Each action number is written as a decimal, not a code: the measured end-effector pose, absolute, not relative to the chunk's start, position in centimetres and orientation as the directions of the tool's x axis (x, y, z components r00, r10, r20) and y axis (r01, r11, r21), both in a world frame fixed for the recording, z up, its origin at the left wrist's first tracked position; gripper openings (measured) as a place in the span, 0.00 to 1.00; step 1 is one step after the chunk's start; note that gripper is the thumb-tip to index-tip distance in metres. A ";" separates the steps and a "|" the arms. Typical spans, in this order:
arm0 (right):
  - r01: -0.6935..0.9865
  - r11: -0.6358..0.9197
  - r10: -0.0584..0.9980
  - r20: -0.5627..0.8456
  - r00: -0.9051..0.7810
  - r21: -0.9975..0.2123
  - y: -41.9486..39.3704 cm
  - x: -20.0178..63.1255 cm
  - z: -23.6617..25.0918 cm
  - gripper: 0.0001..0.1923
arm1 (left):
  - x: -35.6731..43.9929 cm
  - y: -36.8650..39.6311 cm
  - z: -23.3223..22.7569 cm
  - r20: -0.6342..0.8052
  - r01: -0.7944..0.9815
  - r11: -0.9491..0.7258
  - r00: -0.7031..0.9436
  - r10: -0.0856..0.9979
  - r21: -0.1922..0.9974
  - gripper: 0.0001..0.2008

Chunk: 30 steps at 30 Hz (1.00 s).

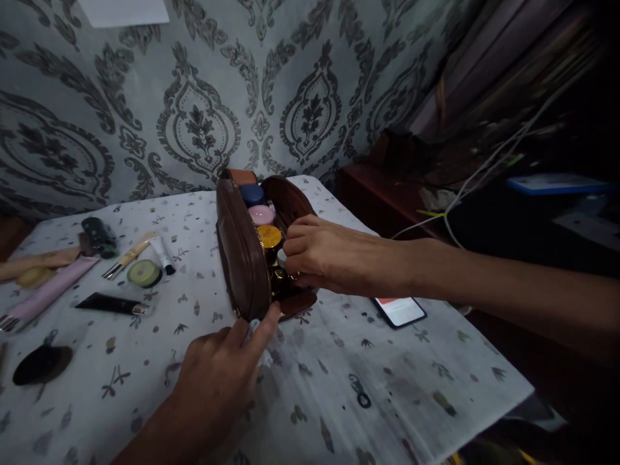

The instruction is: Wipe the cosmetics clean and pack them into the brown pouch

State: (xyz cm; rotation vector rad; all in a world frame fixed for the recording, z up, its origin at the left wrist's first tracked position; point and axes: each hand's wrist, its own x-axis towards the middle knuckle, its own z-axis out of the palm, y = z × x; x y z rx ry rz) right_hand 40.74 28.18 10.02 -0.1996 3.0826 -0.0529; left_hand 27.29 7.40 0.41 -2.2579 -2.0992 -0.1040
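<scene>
A brown zippered makeup bag (242, 258) stands open on the table. Inside it sit a dark blue lid (252, 194), a pink round lid (261, 214) and a yellow-topped jar (269, 236), with dark glossy items nearer me. My right hand (314, 248) reaches into the bag from the right, fingers curled; its fingertips and anything in them are hidden. My left hand (220, 361) is at the bag's near end, its index finger stretched to touch the edge. Crumpled white tissue (254, 329) shows between and under its fingers.
To the left lie a pink tube (55, 290), a black tube (113, 304), a small white tube (162, 253), a round green container (144, 274), a dark bottle (99, 236) and a black round item (42, 363). A phone (401, 311) rests under my right forearm. White cables (479, 174) hang at right.
</scene>
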 end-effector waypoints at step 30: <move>-0.067 0.993 -0.076 0.093 -0.993 0.098 27.1 41.6 8.0 0.11 | 28.1 8.3 3.2 -0.206 0.999 0.020 -0.010 0.978 0.049 0.41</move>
